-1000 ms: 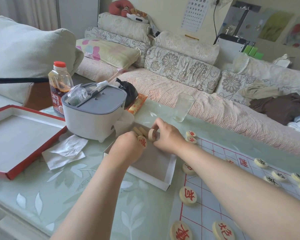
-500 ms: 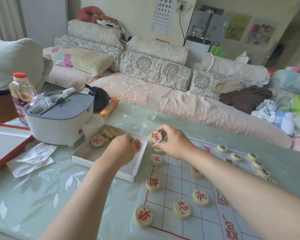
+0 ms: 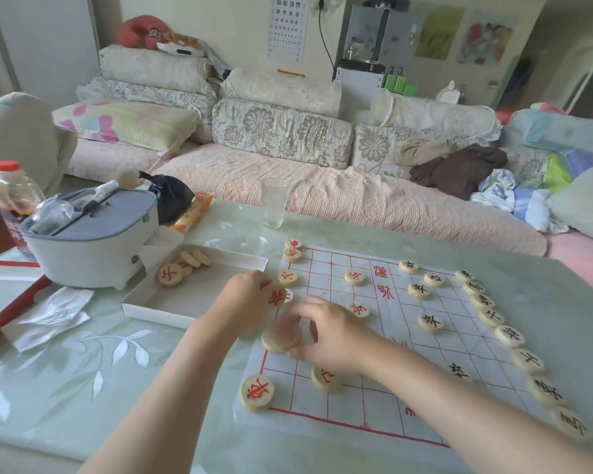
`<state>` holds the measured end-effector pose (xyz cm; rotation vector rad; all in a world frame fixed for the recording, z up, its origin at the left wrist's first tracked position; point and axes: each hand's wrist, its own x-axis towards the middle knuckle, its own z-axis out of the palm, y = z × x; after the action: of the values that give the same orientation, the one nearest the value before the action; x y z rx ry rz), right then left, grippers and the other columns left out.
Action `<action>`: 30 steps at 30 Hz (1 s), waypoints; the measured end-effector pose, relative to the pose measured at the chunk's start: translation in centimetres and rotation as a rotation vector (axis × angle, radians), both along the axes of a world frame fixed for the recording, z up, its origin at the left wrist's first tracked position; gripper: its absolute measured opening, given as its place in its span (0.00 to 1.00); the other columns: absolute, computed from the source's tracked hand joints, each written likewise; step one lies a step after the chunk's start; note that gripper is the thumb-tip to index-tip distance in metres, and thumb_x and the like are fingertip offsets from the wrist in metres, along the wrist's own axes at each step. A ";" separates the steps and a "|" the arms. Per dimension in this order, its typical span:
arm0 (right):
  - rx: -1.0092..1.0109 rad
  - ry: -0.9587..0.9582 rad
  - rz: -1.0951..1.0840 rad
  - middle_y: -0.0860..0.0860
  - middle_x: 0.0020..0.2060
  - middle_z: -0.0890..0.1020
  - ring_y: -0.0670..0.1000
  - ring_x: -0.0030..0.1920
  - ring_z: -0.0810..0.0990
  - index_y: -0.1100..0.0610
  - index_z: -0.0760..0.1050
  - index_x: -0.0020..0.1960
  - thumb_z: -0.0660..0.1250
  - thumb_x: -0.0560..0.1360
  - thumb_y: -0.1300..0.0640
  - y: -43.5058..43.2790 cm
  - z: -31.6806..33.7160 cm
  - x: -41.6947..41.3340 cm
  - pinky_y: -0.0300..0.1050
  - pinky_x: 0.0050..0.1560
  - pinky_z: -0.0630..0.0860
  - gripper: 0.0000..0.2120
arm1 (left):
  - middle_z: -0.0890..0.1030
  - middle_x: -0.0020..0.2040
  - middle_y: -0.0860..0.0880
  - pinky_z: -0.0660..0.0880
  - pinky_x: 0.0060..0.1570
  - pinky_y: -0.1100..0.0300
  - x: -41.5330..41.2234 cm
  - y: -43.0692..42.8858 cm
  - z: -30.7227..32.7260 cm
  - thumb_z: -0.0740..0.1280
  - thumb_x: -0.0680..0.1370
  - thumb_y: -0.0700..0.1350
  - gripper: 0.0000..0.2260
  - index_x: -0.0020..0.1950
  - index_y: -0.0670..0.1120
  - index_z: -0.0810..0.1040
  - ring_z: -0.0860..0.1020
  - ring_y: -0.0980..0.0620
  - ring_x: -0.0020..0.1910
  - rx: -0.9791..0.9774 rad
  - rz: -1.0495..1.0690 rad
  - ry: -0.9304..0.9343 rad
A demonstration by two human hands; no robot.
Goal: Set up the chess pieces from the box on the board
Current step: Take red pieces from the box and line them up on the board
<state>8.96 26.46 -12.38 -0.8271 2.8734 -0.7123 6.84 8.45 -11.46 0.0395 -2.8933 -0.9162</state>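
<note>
A paper chess board (image 3: 435, 398) with red lines lies on the glass table. Round cream pieces stand on it, red-lettered along the left edge, black-lettered along the right. The shallow white box (image 3: 199, 295) sits left of the board with several pieces (image 3: 170, 273) in its far corner. My left hand (image 3: 247, 302) is closed around a red-lettered piece (image 3: 277, 295) at the board's left edge. My right hand (image 3: 326, 331), blurred, grips another cream piece (image 3: 279, 338) low over the left column.
A grey-lidded white appliance (image 3: 89, 241) stands behind the box, with a bottle (image 3: 11, 196) at far left. A red-rimmed box lid (image 3: 11, 302) and crumpled tissue (image 3: 52, 316) lie left. An empty glass (image 3: 274, 203) stands beyond the board, before a sofa.
Both hands came out of the box and over to the board's left edge, each with a piece. The camera view swung right, showing more of the board.
</note>
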 end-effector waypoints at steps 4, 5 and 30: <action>0.071 0.079 0.082 0.41 0.58 0.75 0.44 0.50 0.75 0.44 0.76 0.63 0.74 0.71 0.50 -1.2 -1.1 1.2 0.40 0.52 0.71 0.21 | 0.80 0.50 0.44 0.69 0.41 0.59 1.1 -1.0 -0.1 0.60 0.80 0.46 0.11 0.54 0.44 0.80 0.76 0.45 0.48 0.024 0.025 0.021; 0.093 0.120 0.097 0.42 0.57 0.75 0.46 0.52 0.76 0.45 0.76 0.63 0.74 0.71 0.49 -1.4 -1.3 1.3 0.42 0.54 0.72 0.21 | 0.81 0.50 0.45 0.69 0.41 0.59 1.4 -1.4 -0.2 0.61 0.80 0.47 0.11 0.54 0.45 0.81 0.76 0.46 0.48 0.042 0.028 0.020; -0.349 0.103 -0.068 0.40 0.49 0.74 0.38 0.42 0.75 0.49 0.76 0.53 0.76 0.71 0.53 0.2 -0.9 -0.1 0.28 0.42 0.68 0.14 | 0.84 0.41 0.47 0.77 0.36 0.61 2.6 1.1 0.1 0.66 0.79 0.45 0.06 0.51 0.45 0.79 0.81 0.53 0.34 0.447 -0.049 -0.121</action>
<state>8.86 26.68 -13.24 -0.8234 2.9220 -1.2401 9.44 9.56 -11.38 0.0622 -2.7384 -1.6011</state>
